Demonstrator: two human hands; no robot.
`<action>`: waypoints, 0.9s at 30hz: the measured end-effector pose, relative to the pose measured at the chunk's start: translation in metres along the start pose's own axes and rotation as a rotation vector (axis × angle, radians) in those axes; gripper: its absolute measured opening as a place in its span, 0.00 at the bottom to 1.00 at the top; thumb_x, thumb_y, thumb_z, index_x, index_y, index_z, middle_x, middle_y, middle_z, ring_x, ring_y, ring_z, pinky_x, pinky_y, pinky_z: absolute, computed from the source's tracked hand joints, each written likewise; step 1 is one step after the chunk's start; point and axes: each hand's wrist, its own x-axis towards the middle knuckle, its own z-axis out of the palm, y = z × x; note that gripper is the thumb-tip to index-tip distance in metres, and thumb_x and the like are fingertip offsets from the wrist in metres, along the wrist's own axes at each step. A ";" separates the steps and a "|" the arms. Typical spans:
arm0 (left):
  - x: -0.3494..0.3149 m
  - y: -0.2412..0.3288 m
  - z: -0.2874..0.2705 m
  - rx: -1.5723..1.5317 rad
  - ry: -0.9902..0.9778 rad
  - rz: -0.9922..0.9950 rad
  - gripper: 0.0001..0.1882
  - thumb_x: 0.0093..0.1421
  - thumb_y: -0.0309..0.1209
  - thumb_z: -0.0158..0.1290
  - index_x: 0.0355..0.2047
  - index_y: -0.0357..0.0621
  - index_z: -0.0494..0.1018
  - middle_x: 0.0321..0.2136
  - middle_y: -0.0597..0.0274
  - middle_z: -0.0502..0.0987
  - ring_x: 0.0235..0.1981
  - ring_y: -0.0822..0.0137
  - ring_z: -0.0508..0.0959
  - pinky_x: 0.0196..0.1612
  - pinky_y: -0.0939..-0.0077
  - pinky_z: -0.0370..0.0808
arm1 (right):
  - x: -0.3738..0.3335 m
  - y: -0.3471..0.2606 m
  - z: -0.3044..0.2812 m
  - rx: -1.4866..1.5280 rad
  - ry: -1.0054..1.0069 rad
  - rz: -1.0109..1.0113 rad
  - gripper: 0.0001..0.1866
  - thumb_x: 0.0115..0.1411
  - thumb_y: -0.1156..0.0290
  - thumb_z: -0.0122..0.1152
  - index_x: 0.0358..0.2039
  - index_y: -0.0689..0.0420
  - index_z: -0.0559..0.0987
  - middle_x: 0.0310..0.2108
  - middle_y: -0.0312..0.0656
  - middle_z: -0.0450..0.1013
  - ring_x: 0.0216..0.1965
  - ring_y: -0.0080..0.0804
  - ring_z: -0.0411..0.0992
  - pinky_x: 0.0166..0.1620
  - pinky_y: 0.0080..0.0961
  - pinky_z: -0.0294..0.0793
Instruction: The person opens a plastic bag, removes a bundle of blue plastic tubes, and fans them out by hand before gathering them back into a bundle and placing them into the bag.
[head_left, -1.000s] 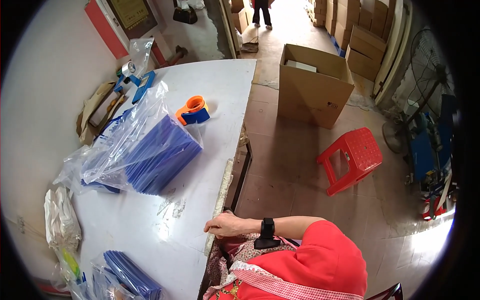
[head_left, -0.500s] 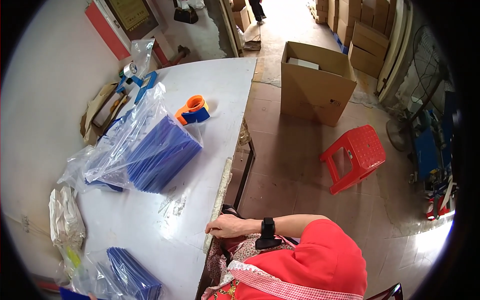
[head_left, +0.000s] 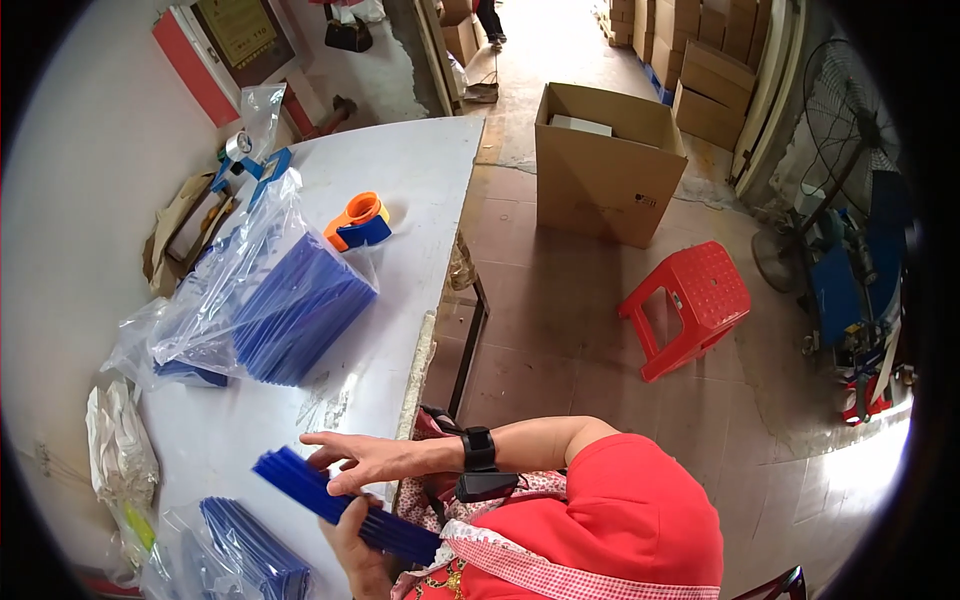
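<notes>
My left hand (head_left: 352, 538) grips a stack of thin blue plastic sheets (head_left: 295, 477) from below, fingers wrapped round its edge. The stack slants across the table's near edge, its lower end against the apron. Over its upper side reaches my right hand (head_left: 375, 462), with a black band on the wrist and fingers spread apart; I cannot tell whether the fingertips touch the sheets. Just left of the hands lies a clear bag (head_left: 190, 555) around more blue sheets (head_left: 255, 550). Farther up the table, a larger pile of blue sheets (head_left: 305, 310) sits partly inside clear plastic.
An orange-and-blue tape dispenser (head_left: 360, 222) stands behind the large pile. Crumpled white bags (head_left: 120, 440) lie along the wall side of the grey table (head_left: 430, 150). On the floor are an open cardboard box (head_left: 605, 185), a red stool (head_left: 690, 305) and a standing fan (head_left: 850, 130).
My left hand has come in from the lower left with the blue stack, now before my body. My right hand has left the table edge and moved left over it, fingers spreading.
</notes>
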 end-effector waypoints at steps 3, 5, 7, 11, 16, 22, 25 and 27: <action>0.001 -0.016 0.009 -0.057 -0.083 -0.205 0.29 0.48 0.26 0.59 0.51 0.36 0.63 0.33 0.57 0.74 0.35 0.62 0.79 0.37 0.69 0.79 | -0.003 0.010 -0.006 0.082 0.089 0.107 0.36 0.53 0.63 0.63 0.59 0.59 0.59 0.51 0.46 0.67 0.48 0.33 0.67 0.51 0.33 0.68; -0.002 -0.016 0.012 -0.118 -0.095 -0.358 0.28 0.48 0.25 0.58 0.51 0.35 0.64 0.36 0.55 0.75 0.35 0.61 0.79 0.37 0.69 0.79 | -0.004 0.024 -0.005 0.185 0.170 0.235 0.33 0.53 0.65 0.63 0.57 0.60 0.63 0.47 0.45 0.70 0.46 0.30 0.69 0.50 0.31 0.69; 0.001 -0.019 0.005 -0.123 -0.076 -0.381 0.29 0.49 0.25 0.58 0.52 0.36 0.64 0.37 0.56 0.75 0.36 0.61 0.79 0.39 0.70 0.79 | -0.004 0.031 -0.004 0.274 0.146 0.285 0.30 0.53 0.66 0.63 0.55 0.61 0.65 0.45 0.44 0.71 0.44 0.30 0.69 0.49 0.30 0.70; 0.008 -0.012 -0.008 -0.163 -0.106 -0.454 0.26 0.51 0.23 0.56 0.52 0.37 0.65 0.40 0.57 0.75 0.40 0.62 0.78 0.42 0.69 0.78 | -0.007 0.043 -0.001 0.566 0.141 0.436 0.17 0.55 0.72 0.61 0.45 0.61 0.74 0.37 0.39 0.75 0.38 0.26 0.72 0.45 0.25 0.73; -0.001 -0.013 -0.032 -0.318 -0.037 -0.523 0.23 0.54 0.22 0.56 0.51 0.36 0.66 0.41 0.56 0.76 0.40 0.62 0.79 0.44 0.68 0.78 | -0.004 0.056 -0.004 0.686 0.124 0.642 0.22 0.57 0.69 0.61 0.51 0.61 0.70 0.45 0.46 0.73 0.46 0.34 0.73 0.51 0.34 0.73; -0.018 -0.022 -0.056 -0.377 0.135 -0.467 0.22 0.55 0.23 0.57 0.51 0.38 0.67 0.43 0.57 0.76 0.42 0.64 0.77 0.47 0.68 0.76 | 0.006 0.084 0.004 0.844 0.100 0.672 0.26 0.57 0.61 0.60 0.52 0.61 0.70 0.49 0.48 0.71 0.49 0.36 0.71 0.56 0.36 0.68; -0.023 -0.024 -0.062 -0.391 0.172 -0.455 0.23 0.55 0.24 0.58 0.51 0.40 0.68 0.44 0.58 0.75 0.43 0.65 0.77 0.49 0.69 0.74 | 0.004 0.083 0.007 0.857 0.095 0.672 0.26 0.57 0.60 0.61 0.53 0.61 0.70 0.50 0.48 0.71 0.51 0.36 0.70 0.57 0.36 0.66; -0.024 -0.023 -0.064 -0.391 0.168 -0.435 0.23 0.55 0.24 0.58 0.51 0.40 0.68 0.45 0.58 0.75 0.45 0.65 0.75 0.51 0.69 0.72 | 0.002 0.081 0.007 0.864 0.111 0.678 0.27 0.56 0.60 0.61 0.52 0.61 0.70 0.50 0.47 0.71 0.52 0.36 0.69 0.58 0.37 0.65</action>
